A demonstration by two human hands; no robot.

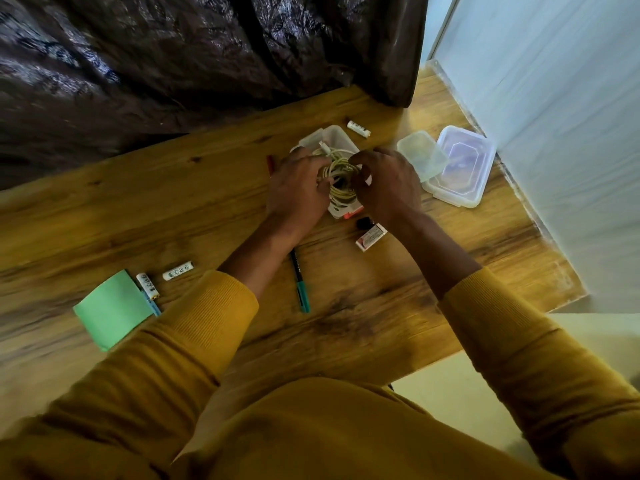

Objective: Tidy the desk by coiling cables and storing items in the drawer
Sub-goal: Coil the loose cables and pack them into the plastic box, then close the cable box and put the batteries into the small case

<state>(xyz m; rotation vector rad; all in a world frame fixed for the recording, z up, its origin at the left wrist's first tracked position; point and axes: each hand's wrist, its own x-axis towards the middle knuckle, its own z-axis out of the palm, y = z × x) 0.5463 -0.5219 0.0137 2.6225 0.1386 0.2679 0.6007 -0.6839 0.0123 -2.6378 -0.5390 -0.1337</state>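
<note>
A coiled pale cable [341, 174] sits between my hands above a small clear plastic box [334, 140] on the wooden desk [173, 209]. My left hand [298, 188] grips the coil's left side. My right hand [384, 183] pinches its right side, fingers curled. The cable's plug end points up toward the box. A white and orange item [346, 212] lies partly hidden under the coil.
Two clear lidded containers [457, 164] stand at the right. A small white box [371, 237], a teal pen [300, 284], batteries [177, 270] [358, 128], a green pad [110, 308] and a red pen [270, 164] lie around. A dark curtain hangs behind the desk.
</note>
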